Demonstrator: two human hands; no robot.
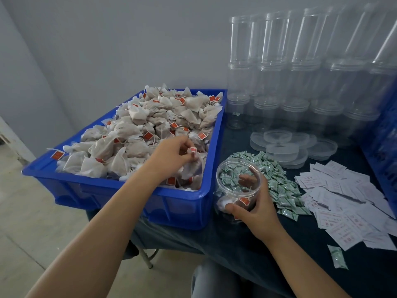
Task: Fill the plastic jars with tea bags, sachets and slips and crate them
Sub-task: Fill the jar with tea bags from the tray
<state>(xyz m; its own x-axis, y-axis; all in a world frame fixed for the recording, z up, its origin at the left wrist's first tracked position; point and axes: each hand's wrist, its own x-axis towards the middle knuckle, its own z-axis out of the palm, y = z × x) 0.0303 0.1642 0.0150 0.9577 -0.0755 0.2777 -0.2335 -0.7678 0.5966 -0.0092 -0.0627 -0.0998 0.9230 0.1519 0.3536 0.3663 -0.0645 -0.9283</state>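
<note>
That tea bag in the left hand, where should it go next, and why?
Probably across into the open jar. The left hand pinches a tea bag over the blue crate, while the right hand grips the jar, tilted mouth-up, with only a few bags inside.

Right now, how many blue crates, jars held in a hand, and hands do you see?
Blue crates: 2, the tea-bag crate and a second crate at the right edge.
Held jars: 1, the jar in the right hand.
Hands: 2, the left hand pinching a tea bag.
Total: 5.
</note>
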